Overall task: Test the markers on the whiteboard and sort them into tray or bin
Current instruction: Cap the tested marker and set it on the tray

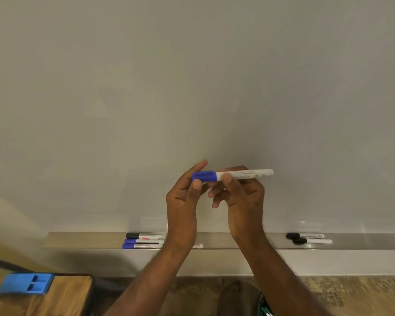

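I hold a white marker with a blue cap [244, 174] level in front of the whiteboard [192, 87]. My left hand [185, 197] pinches the blue cap between thumb and fingers. My right hand [240, 195] pinches the white barrel just right of the cap. The cap sits on the marker. On the metal tray [237, 241] under the board lie three markers at the left [144, 241], one black-capped and two blue-capped. Two black-capped markers [308, 238] lie at the right. Another marker's white end [197, 246] shows beside my left wrist.
A blue plastic holder [25, 282] rests on a wooden table [62, 299] at the lower left. Between my forearms at the bottom edge, green and white marker-like objects [265, 310] show, partly hidden. Patterned floor runs below the board.
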The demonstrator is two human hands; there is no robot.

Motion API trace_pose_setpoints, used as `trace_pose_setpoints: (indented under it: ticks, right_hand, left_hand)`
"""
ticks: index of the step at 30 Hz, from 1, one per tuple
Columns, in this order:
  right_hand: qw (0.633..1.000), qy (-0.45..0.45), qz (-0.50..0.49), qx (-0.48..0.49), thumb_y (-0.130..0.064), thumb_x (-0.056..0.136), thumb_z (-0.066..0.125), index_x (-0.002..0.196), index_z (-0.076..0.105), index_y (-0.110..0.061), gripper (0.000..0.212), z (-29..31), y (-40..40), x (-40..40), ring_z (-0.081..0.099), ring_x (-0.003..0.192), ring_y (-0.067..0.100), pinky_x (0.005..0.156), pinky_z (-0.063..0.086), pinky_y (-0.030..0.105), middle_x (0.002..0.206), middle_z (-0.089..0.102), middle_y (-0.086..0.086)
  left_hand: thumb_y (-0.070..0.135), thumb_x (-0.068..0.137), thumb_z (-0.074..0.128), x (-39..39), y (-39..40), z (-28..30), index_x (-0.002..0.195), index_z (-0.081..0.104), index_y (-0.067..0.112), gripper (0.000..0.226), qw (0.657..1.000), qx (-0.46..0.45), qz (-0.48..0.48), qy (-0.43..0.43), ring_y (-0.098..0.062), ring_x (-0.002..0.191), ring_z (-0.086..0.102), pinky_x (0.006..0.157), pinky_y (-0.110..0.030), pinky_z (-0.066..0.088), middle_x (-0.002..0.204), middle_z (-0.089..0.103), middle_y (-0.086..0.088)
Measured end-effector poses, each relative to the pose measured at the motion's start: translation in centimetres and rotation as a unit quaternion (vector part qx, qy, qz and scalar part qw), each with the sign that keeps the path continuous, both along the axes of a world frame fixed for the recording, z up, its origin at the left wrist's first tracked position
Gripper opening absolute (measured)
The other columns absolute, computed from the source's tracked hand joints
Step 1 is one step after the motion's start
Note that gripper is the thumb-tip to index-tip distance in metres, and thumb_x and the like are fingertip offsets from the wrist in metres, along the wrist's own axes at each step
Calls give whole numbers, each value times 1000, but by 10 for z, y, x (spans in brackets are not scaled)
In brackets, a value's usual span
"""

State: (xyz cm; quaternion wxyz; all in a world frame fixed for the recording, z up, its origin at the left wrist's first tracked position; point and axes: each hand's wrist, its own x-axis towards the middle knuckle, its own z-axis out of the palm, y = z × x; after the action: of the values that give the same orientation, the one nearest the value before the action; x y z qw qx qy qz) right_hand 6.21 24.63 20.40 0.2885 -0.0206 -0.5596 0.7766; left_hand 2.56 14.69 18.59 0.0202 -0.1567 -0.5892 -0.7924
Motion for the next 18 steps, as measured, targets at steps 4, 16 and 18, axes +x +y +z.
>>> trace_pose_setpoints:
  ticks: [4,16,18]
  right_hand:
    - [998,10,-63,11,-67,74,76,86,76,-33,36,10,-33,-8,71,59,22,56,61,30,72,74,2]
    - [987,-36,-155,-24,-27,83,66,99,70,-22,17,-2,-93,-14,76,89,18,82,60,26,86,78,-11]
    - [986,-35,-162,-26,-28,84,66,98,71,-22,15,-3,-96,-12,76,88,18,81,61,26,85,78,-10]
  left_hand:
    - [67,83,63,-2,-18,15,135,61,30,63,994,90,-58,-28,-27,128,60,105,-42,50,135,66,-1]
    - [73,65,76,12,-35,19,113,70,17,74,981,154,-32,-114,-29,108,72,92,-36,59,116,75,-9]
    - [75,65,75,15,-36,18,114,69,16,76,982,147,-29,-115,-28,108,72,93,-38,59,116,75,-9]
